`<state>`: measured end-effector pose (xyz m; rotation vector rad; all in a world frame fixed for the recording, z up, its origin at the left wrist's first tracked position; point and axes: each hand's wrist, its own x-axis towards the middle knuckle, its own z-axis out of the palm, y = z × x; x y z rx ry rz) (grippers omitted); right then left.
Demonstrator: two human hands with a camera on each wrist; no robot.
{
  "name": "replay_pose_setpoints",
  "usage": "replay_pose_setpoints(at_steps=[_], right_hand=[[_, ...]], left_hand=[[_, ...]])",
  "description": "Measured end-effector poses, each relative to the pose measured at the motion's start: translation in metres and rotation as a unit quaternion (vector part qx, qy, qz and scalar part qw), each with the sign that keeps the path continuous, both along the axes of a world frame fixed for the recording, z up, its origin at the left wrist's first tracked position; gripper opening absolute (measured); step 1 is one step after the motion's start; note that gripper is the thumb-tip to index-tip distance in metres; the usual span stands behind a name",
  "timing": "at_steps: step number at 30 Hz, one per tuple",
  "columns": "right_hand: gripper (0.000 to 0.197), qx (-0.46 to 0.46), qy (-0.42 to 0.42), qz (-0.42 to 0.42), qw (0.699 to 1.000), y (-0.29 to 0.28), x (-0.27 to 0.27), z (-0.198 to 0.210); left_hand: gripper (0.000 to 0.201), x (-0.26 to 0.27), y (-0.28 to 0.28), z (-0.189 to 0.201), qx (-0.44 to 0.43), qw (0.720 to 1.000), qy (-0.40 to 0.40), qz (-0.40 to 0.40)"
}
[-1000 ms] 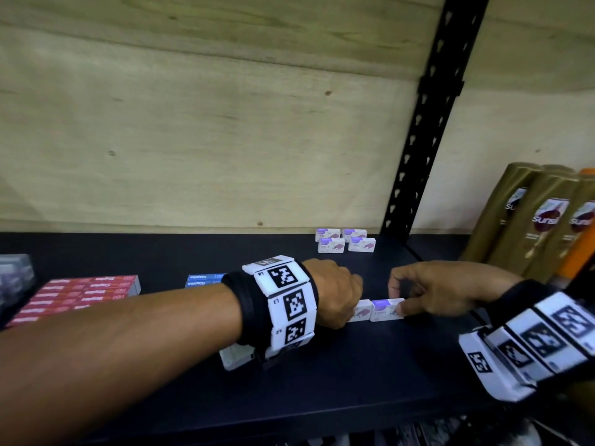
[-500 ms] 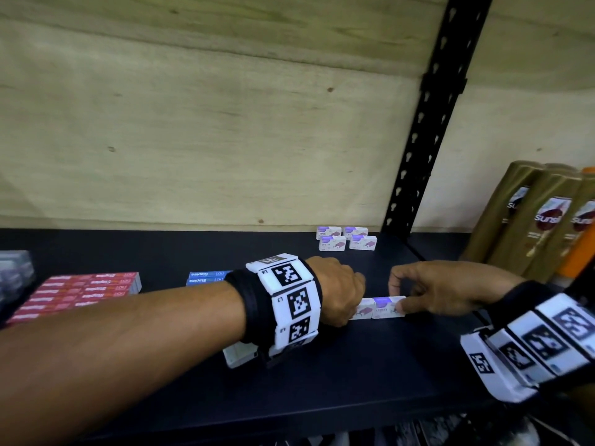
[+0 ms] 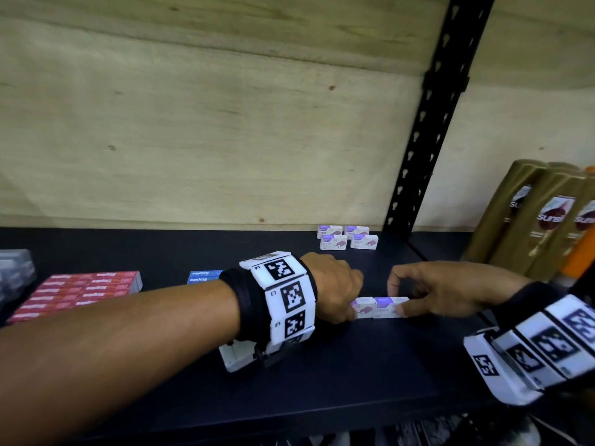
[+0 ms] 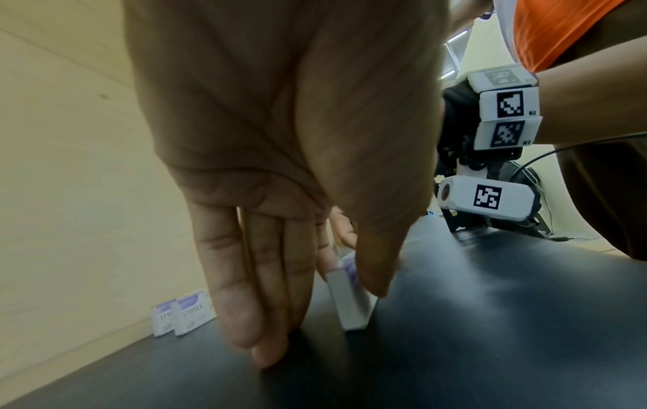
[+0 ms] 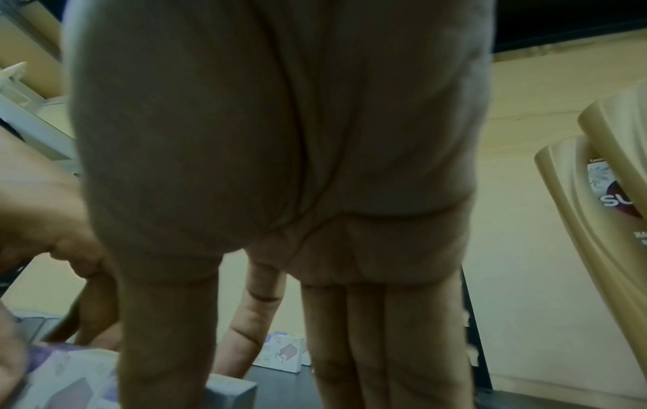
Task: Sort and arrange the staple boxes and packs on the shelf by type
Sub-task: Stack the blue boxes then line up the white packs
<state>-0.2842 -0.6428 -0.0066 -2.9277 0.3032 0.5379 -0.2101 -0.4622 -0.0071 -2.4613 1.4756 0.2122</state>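
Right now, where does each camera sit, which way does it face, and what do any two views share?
Head: above, facing down at the black shelf; both forearms, left hand, right hand show.
Left wrist: under the palm, facing along the fingers to a white staple box; the right wristband shows.
Right wrist: under the palm, facing the back wall; fingers show.
Shared: the four white boxes at the back.

I've got two little white-and-purple staple boxes (image 3: 380,306) side by side mid-shelf, four matching boxes (image 3: 347,237) at 12 o'clock, red packs (image 3: 77,292) and blue packs (image 3: 204,276) at 9.
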Motion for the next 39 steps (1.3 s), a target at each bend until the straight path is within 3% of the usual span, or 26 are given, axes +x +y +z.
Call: replay_pose_setpoints(at_steps=[9,22,29,36,39], right_hand=[[0.015,-0.029,-0.006,0.000,1.000,0.006,0.004,-0.003],[0.021,-0.072,-0.006,0.021,0.997,0.015,0.004,-0.007],[0.020,-0.071,0.002,0.023,0.997,0.016,0.002,-0.005],[0.054,0.006,0.002,-0.029,1.000,0.004,0.016,0.008],[0.039,-0.009,-0.028,-0.038,0.999,-0.003,0.034,0.021]], left_hand=[[0.031,0.003,0.001,-0.001,-0.034,0.999,0.020,0.018],[0.026,0.003,-0.003,-0.003,-0.040,0.999,0.017,0.023],[0.033,0.006,-0.006,-0.004,-0.022,0.999,0.011,0.024],[0.052,0.023,-0.008,0.003,-0.011,0.996,0.076,0.040],[0.051,0.043,-0.009,0.011,-0.030,0.996,0.073,0.044]])
